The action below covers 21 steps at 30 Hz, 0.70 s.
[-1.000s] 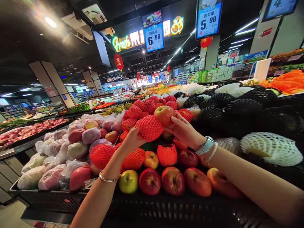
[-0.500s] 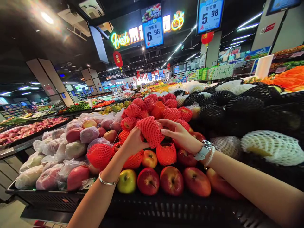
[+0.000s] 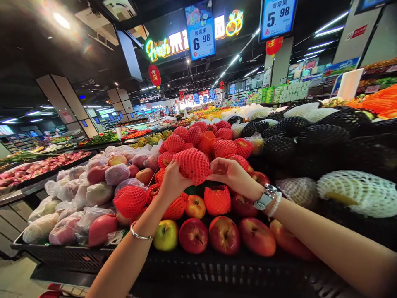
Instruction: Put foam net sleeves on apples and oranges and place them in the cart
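My left hand is closed round the left side of an apple in a red foam net, lifted just above the pile. My right hand has its fingers pinched together at the right end of that net; the exact grip is partly hidden. Behind the held fruit rise several more netted apples. Below my hands stand a netted apple and a small yellow-red apple. A front row holds a green apple and red apples.
Plastic-wrapped fruit fills the left side. Fruit in black foam nets and a white-netted fruit lie on the right. A black crate wall runs along the front. Price screens hang overhead.
The netted apple has shifted slightly left and up and turned to lie more sideways. My right fingers have drawn together at its right end. The view has shifted a little.
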Each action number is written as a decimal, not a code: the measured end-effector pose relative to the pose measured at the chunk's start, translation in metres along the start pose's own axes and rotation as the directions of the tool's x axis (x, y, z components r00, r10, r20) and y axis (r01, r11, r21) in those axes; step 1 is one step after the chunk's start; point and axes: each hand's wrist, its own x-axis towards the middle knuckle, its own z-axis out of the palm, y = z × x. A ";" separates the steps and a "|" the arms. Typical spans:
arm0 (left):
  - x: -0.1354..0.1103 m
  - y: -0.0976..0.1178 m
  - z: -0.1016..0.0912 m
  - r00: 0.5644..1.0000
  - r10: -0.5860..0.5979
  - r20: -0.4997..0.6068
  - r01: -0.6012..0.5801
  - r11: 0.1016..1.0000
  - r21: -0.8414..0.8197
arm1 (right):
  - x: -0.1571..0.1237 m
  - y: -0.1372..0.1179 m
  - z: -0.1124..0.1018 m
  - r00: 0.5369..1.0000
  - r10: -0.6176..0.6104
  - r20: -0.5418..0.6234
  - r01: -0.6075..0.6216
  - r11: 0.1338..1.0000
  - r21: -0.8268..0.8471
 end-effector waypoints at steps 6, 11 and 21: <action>-0.002 -0.002 0.000 1.000 0.003 0.005 -0.003 0.994 -0.109 | 0.001 -0.001 -0.004 0.994 -0.070 -0.081 0.077 0.994 0.082; -0.004 -0.012 0.002 0.999 0.035 -0.031 -0.040 0.982 -0.184 | -0.003 0.001 0.001 0.992 -0.095 -0.086 0.114 0.960 0.258; -0.012 -0.011 0.003 0.983 0.009 -0.182 -0.019 0.999 -0.051 | -0.003 0.002 0.004 0.993 0.058 -0.107 -0.019 0.944 0.330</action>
